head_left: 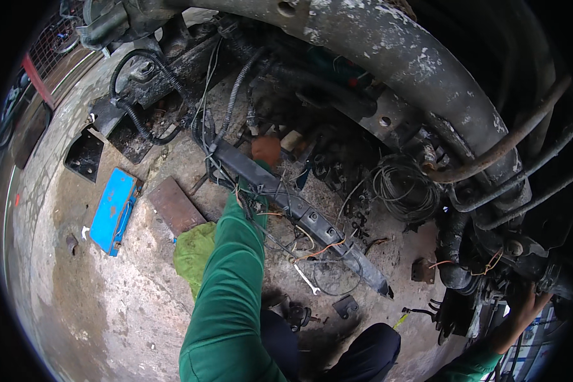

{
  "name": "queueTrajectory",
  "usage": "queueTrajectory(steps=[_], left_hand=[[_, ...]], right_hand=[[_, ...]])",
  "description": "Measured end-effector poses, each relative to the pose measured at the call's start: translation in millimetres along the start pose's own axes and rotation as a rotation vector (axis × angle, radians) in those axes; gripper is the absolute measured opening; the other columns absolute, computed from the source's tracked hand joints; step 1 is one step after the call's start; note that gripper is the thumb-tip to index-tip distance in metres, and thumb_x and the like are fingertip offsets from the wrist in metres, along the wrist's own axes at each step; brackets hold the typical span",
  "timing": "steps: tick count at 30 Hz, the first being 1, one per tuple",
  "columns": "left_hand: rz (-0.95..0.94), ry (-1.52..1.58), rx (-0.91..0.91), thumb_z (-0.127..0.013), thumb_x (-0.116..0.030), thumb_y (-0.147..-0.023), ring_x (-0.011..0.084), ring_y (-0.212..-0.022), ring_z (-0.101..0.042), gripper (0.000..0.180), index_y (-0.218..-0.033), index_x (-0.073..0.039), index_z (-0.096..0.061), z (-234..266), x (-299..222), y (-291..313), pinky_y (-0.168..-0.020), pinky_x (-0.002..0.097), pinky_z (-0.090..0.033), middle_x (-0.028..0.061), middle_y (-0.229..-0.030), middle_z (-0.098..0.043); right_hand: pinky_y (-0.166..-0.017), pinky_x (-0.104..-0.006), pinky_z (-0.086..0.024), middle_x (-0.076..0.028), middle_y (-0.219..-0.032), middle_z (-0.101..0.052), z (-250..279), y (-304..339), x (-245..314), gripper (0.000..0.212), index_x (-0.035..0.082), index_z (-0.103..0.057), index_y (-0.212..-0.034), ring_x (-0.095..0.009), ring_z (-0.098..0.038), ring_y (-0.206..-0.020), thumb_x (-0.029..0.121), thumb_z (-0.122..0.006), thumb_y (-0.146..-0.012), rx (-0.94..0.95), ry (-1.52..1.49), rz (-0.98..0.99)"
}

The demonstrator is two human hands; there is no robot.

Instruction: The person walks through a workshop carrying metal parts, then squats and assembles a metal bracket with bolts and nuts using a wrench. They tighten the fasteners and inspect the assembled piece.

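Stripping looks midway: the left hand (pixel 265 151) is closing on an orange part amid loose wiring (pixel 401 188); the right hand (pixel 533 299) is gripping black fittings; spanner (pixel 306 279) lying on floor (pixel 108 299).

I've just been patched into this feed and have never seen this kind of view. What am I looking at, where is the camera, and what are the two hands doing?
This is one wide fisheye picture from a camera on a person's head, looking down, so straight edges bend near the rim. The person sits on a stained concrete floor under a rusty vehicle frame. The left arm, in a green sleeve, reaches forward; the left hand is mostly hidden at a long black metal bar tangled with wires. The right hand touches dark machinery at the right edge. On the floor lie a flat blue metal case, a green cloth and a small silver spanner.
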State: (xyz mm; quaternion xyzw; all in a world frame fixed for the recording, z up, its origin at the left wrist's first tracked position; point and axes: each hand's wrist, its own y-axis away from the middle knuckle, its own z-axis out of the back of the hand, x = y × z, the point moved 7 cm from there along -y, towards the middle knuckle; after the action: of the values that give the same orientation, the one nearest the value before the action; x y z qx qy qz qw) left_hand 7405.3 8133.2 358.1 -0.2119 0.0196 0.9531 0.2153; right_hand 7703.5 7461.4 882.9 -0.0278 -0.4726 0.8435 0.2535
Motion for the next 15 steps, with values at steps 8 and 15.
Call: queueTrajectory(steps=[8, 15], left_hand=[[-0.002, 0.494, -0.151, -0.063, -0.042, -0.097, 0.0374, -0.081, -0.072, 0.042, -0.095, 0.000, -0.069, 70.4, 14.3, 33.1, -0.070, 0.0456, -0.055, 0.0216, -0.080, -0.070], [0.370, 1.402, -0.054, -0.047, -0.038, -0.105, 0.0236, -0.060, -0.062, 0.042, -0.084, -0.006, -0.063, 119.8, 61.2, 197.1, -0.050, 0.0381, -0.046, 0.0115, -0.073, -0.066]], right_hand=[[-0.077, -0.0353, -0.060, -0.019, -0.127, -0.066, -21.9, 3.5, 18.8, 0.059, -0.002, -0.045, -0.150, -0.024, -0.069, -0.096, 0.014, -0.065, -0.097, 0.024, -0.291, -0.265], [-0.093, -0.0362, -0.057, -0.018, -0.120, -0.068, -30.0, -14.2, 89.2, 0.034, -0.005, -0.059, -0.128, -0.025, -0.068, -0.105, 0.019, -0.061, -0.104, -0.001, -0.347, -0.229]])
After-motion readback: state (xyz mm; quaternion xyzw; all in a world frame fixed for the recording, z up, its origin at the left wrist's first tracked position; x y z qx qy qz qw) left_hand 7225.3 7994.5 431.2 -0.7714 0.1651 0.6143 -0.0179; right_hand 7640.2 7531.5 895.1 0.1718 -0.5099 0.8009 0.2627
